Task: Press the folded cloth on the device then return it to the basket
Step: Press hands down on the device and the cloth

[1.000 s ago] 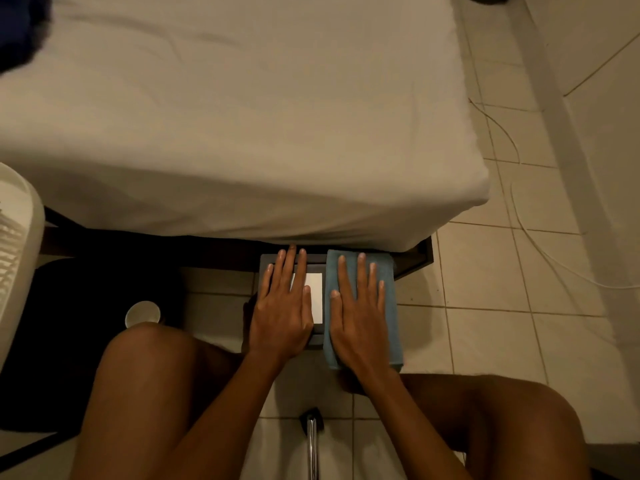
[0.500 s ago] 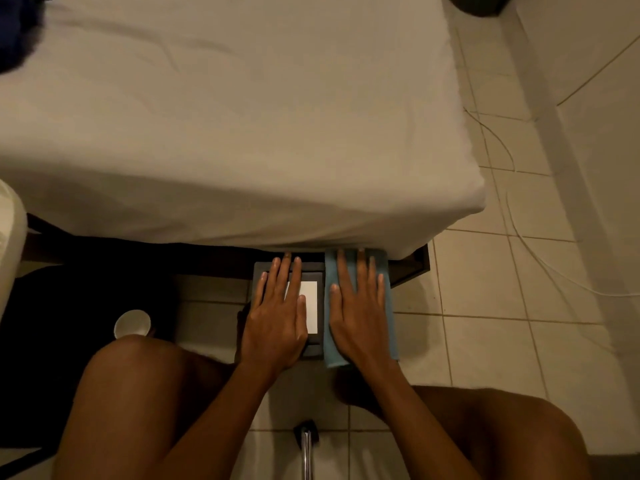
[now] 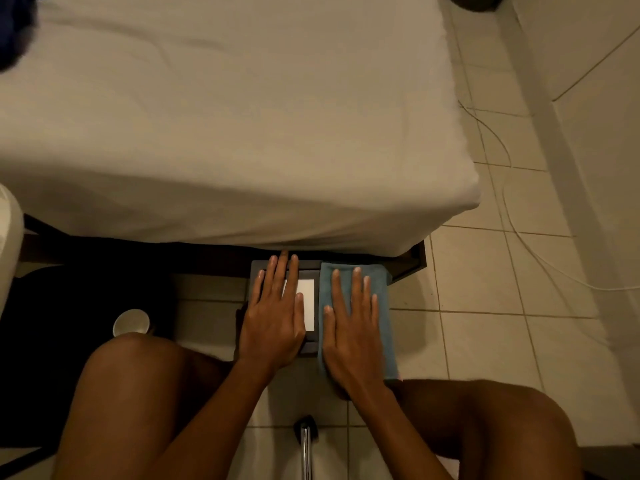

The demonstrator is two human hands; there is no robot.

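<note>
1. Cloth: a folded, blue, rectangular fabric cloth (image 3: 386, 323) lies on the right side of a dark, flat, rectangular device with a white panel (image 3: 309, 306). The device sits on the pale tiled floor (image 3: 485, 341) at the edge of a white-sheeted bed (image 3: 242, 133). How much of the device is under the cloth cannot be told.
2. The cloth's long axis runs straight away from the person, toward the bed, parallel to the device.
3. The right hand (image 3: 349, 341) rests on top of the cloth, palm down. Its fingers are straight and slightly spread, pressing and gripping nothing.
4. The left hand (image 3: 273, 323) lies flat just beside it on the device's left half. It partly covers the white panel, with fingers straight, and is not touching the cloth.
5. A white rounded rim (image 3: 8, 254) at the far left is probably the basket, well apart from the cloth. The return would likely go leftward. The left hand is nearer that side, but only the right hand touches the cloth.
</note>
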